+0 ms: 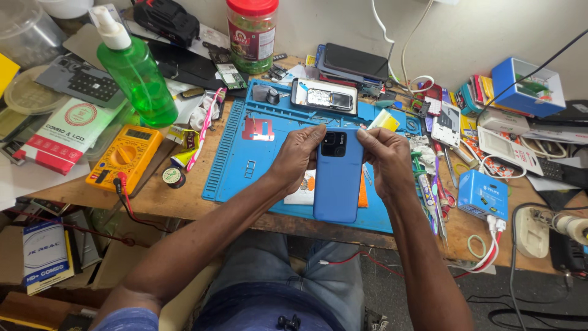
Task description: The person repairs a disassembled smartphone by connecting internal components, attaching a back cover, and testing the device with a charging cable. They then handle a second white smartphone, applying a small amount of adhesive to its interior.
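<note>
1. The blue smartphone (337,181) sits in the middle of the frame, back cover facing up, its black camera block at the top end, held above the blue repair mat (245,153).
2. The left hand (297,156) clasps the phone's upper left edge, thumb tip pressed at the top corner beside the camera block.
3. The right hand (386,159) clasps the upper right edge, fingers curled round the side, thumb on the top corner.
4. Judging by both thumbs at the top seam, the step in hand looks like working the back cover along its upper edge, either seating or loosening it; which of the two cannot be told.
5. The next move calls for even pressure along both sides without flexing the body.
6. An opened phone (323,98) lies on the mat just above the hands; a yellow multimeter (125,156) lies at the left.
</note>
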